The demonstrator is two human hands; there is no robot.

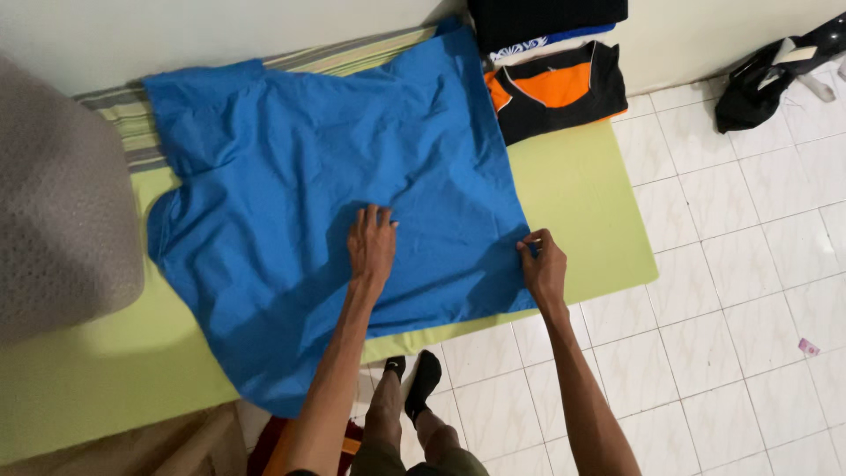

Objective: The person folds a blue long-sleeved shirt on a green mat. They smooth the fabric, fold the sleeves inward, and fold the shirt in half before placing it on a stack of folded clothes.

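Blue shirt (326, 176) on green mattress (582, 203)

Free room and obstacles about the pale green mattress (582, 189). We see the wide blue cotton shirt (291, 185) covering most of its top; a bare green strip remains open to the right of the shirt and along the near left edge. At the far right corner a stack of folded orange-and-black garments (555, 88) blocks the way. A grey textured cushion (57, 203) closes off the left side. The white tiled floor (740, 264) lies open to the right, save for a black bag (758, 84) near the wall.
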